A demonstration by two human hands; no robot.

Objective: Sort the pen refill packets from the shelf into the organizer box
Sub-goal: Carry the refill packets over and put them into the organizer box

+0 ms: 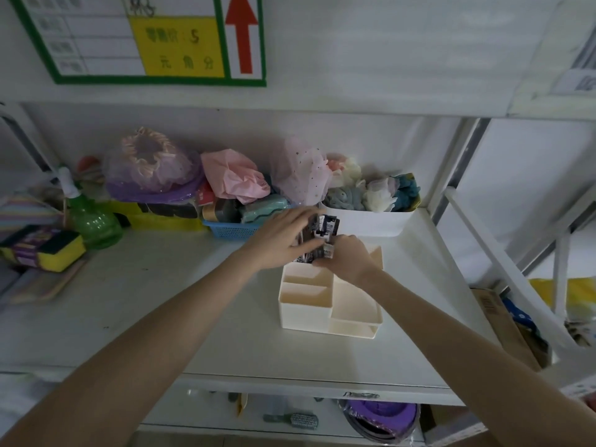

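Both hands at 12 o'clock of the cream organizer box [304,309]: left hand [280,241] and right hand [346,258] clamped on dark pen refill packets [324,232], standing upright in the far-left compartment. Near compartments bare; no loose packets visible on the shelf [154,285], so sorting judged nearly finished.

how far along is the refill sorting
Well along: both the left hand and right hand hold pen refill packets upright at the organizer box, at its far compartment. No loose packets are visible on the shelf; seating them remains.
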